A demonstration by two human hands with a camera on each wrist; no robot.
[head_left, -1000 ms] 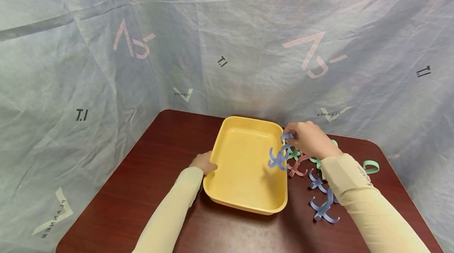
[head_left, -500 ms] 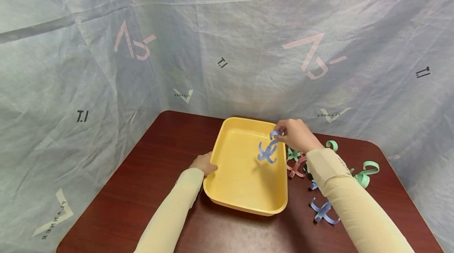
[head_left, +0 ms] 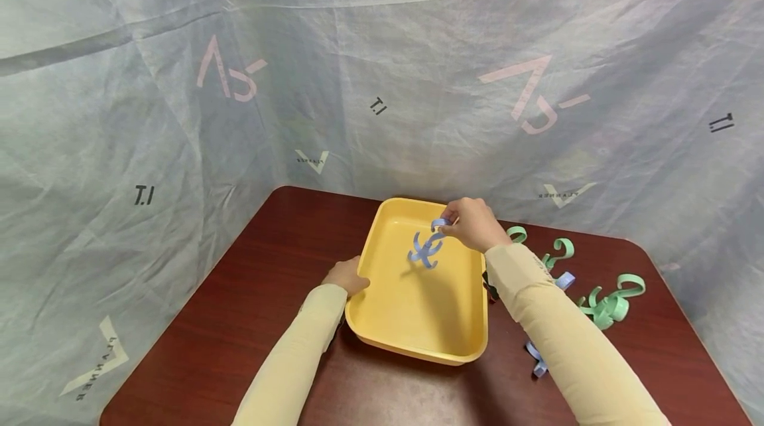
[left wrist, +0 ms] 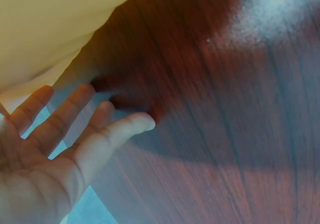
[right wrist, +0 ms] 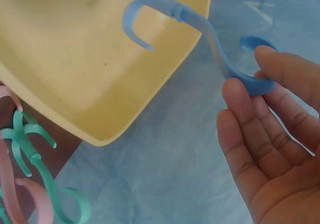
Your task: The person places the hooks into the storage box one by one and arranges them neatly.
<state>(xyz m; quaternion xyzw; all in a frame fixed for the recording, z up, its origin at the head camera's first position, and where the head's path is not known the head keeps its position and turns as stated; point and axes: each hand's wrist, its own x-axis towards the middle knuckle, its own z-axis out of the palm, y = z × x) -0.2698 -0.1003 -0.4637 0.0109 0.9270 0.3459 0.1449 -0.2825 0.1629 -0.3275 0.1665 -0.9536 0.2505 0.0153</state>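
right grip [head_left: 471,223] pinching blue hook [head_left: 425,250] over yellow tray [head_left: 418,340]; left grip [head_left: 346,275] relaxed, empty

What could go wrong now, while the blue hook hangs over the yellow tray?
1. The right hand pinches the blue hook only by its top loop, so it may swing or slip.
2. The left hand only rests on the yellow tray rim, so the tray may slide.
3. The right sleeve crosses the loose green hooks and may sweep them away.
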